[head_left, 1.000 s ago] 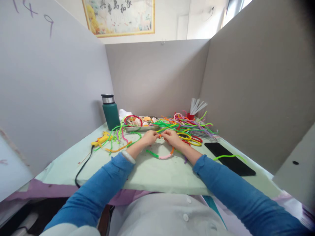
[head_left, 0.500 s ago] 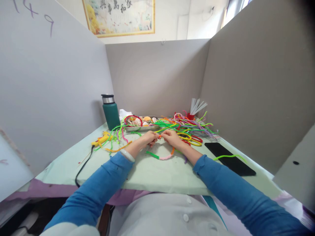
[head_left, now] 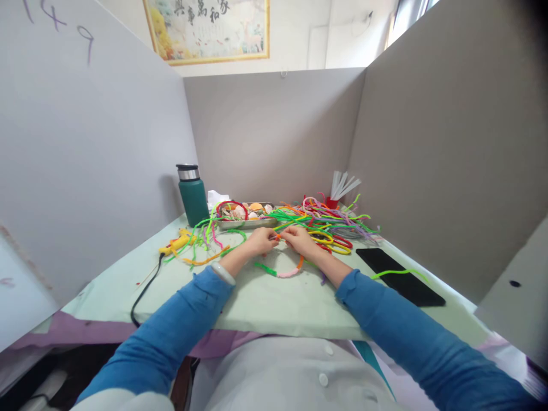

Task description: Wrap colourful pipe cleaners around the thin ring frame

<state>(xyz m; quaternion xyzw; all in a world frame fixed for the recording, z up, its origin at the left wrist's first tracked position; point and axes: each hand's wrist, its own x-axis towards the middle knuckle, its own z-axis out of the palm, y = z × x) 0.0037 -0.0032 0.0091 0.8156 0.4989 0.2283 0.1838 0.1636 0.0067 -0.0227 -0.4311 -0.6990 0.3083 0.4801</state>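
Observation:
Over the middle of the table, my left hand (head_left: pixel 261 241) and my right hand (head_left: pixel 298 240) meet fingertip to fingertip. Both pinch a short orange stretch of pipe cleaner (head_left: pixel 278 236) between them. From under my hands a curved ring of wrapped pipe cleaner (head_left: pixel 287 275) hangs toward me, in green, pink and orange sections. Its upper part is hidden by my fingers, so I cannot see whether the ring is joined there. Loose yellow pipe cleaners (head_left: pixel 338 248) lie just beyond my right hand.
A metal tray (head_left: pixel 248 224) of shells stands behind my hands, with a heap of coloured pipe cleaners (head_left: pixel 317 216) to its right. At left are a green bottle (head_left: pixel 194 201) and a yellow glue gun (head_left: pixel 176 243) with a black cord. A black phone-like slab (head_left: pixel 398 275) lies at right.
My left hand has shifted slightly and its fingers have curled around the orange pipe cleaner. My right hand keeps its pinch almost in the same place.

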